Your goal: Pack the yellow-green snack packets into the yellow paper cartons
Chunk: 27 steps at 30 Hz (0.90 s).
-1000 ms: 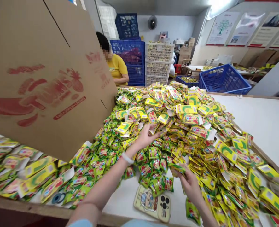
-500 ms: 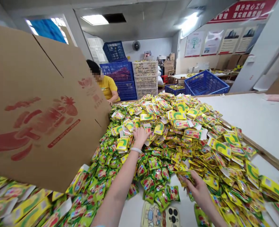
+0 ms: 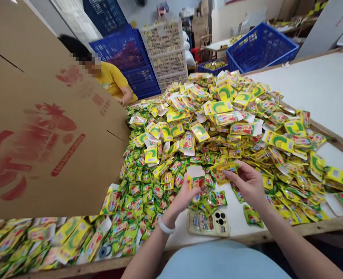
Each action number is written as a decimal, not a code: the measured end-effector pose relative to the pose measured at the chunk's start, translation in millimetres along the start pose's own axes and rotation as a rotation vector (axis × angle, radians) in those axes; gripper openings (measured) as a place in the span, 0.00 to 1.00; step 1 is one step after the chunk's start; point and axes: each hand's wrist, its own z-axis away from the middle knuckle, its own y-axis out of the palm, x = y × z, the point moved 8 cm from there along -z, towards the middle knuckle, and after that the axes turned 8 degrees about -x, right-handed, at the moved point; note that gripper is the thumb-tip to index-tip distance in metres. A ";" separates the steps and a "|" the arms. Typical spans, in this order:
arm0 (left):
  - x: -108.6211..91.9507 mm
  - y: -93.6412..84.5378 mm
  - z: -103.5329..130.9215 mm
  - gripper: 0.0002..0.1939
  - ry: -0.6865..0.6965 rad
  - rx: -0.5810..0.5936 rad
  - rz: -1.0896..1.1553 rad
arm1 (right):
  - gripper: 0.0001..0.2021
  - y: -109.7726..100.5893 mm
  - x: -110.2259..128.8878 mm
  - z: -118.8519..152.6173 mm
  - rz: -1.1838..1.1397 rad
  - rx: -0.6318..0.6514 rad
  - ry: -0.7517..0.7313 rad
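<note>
My left hand is closed around a small yellow carton, its white end flap standing open toward me. Just right of it, my right hand pinches yellow candy sachets between thumb and fingers; how many cannot be made out. Both hands are close together above the near part of the table. Beneath and beyond them lies a heap of green sachets, with yellow sachets to the right. Many yellow cartons are piled behind. A phone in a cartoon case lies below my hands.
A large printed cardboard box blocks the left side. Behind it a co-worker in a yellow shirt leans over the table. Blue crates and white crates stand beyond. A wooden edge strip borders the table.
My left hand has come back from the carton pile toward me, now with a carton in it. My right hand has moved beside it, still holding sachets. The view has tilted down.
</note>
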 end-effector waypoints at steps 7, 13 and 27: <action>30.5 23.3 47.6 0.35 -0.189 0.009 0.152 | 0.06 49.3 0.8 26.3 0.167 0.367 -0.340; 23.7 26.8 51.7 0.50 -0.101 0.123 0.010 | 0.11 48.6 -11.9 50.4 0.439 0.752 -0.277; 37.3 74.1 67.2 0.63 -0.231 0.535 -0.147 | 0.19 9.0 -27.3 88.6 0.437 1.050 0.080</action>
